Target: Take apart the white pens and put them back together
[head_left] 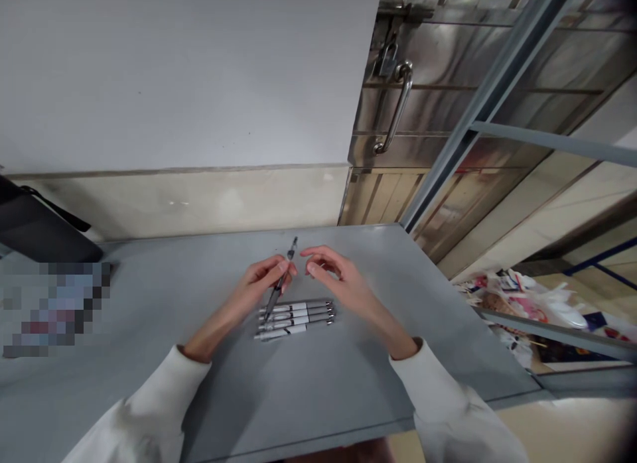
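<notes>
My left hand (pixel 261 278) pinches a thin dark pen (pixel 280 284) between thumb and fingers and holds it tilted above the grey table (pixel 348 383), tip pointing away. My right hand (pixel 332 274) hovers just right of the pen with fingers curled and apart, holding nothing. Below both hands several white-barrelled pens (pixel 296 317) lie side by side in a neat row on the table. Both arms wear white sleeves.
A black object (pixel 34 227) sits at the table's far left, beside a blurred patch. A metal door with a handle (pixel 395 111) and padlock stands behind. A pile of litter (pixel 527 310) lies on the floor to the right, behind a metal frame.
</notes>
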`<act>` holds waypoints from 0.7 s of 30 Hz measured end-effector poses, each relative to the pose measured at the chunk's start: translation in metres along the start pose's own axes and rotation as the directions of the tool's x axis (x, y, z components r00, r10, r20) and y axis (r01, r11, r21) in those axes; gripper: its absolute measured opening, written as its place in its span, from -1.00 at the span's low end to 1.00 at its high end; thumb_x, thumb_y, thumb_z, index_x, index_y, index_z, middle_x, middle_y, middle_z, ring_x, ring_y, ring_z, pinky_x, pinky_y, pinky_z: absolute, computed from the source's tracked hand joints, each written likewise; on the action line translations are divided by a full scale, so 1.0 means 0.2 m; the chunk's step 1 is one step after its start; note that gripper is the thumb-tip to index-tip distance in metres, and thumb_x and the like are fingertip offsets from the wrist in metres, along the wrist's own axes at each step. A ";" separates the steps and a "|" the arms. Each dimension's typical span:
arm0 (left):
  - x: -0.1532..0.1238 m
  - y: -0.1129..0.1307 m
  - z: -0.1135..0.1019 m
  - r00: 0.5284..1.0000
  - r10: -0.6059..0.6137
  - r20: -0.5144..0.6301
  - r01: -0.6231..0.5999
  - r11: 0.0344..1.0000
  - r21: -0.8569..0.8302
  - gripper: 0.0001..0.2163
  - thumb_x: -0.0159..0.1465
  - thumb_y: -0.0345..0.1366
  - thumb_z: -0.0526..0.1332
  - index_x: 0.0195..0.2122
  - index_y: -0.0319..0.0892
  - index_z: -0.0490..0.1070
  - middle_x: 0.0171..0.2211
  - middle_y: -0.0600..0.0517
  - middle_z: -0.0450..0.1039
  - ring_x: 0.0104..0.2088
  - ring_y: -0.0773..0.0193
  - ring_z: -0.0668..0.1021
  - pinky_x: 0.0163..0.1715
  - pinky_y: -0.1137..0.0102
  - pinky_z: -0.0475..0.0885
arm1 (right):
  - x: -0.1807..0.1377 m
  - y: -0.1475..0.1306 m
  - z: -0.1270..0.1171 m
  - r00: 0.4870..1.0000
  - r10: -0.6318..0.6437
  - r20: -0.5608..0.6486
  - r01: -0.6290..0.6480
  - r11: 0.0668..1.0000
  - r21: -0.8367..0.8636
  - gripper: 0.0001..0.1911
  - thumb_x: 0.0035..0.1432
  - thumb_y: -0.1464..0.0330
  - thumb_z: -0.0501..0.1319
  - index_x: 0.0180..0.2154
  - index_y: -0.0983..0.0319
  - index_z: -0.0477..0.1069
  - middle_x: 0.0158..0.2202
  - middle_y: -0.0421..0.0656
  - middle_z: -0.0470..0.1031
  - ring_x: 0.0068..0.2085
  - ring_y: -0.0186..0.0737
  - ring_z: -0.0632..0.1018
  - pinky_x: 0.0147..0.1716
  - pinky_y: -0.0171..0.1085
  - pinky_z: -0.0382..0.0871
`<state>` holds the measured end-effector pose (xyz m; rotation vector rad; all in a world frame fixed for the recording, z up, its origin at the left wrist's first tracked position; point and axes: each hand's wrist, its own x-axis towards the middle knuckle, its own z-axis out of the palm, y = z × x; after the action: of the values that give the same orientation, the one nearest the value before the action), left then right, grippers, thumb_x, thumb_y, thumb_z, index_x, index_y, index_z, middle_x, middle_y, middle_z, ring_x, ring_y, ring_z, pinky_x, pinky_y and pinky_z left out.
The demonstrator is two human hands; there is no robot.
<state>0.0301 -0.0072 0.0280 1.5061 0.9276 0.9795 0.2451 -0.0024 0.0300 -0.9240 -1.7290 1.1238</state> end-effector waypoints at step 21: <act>0.04 -0.09 -0.06 0.997 -0.038 -0.072 0.040 0.999 0.015 -0.59 0.44 0.05 0.10 -0.23 -0.19 0.56 -0.44 0.01 0.47 -0.37 0.21 0.49 -0.34 0.34 0.40 | 0.06 0.00 -0.12 0.908 0.175 -0.381 0.210 0.597 0.774 -0.84 0.38 0.21 0.21 -0.27 0.11 0.37 -0.43 -0.26 0.15 -0.44 -0.29 0.30 -0.31 -0.26 0.44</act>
<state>0.0213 0.0066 0.0128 1.4695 1.0151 1.0053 0.2633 0.0164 0.0396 -0.4892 -0.6952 1.3808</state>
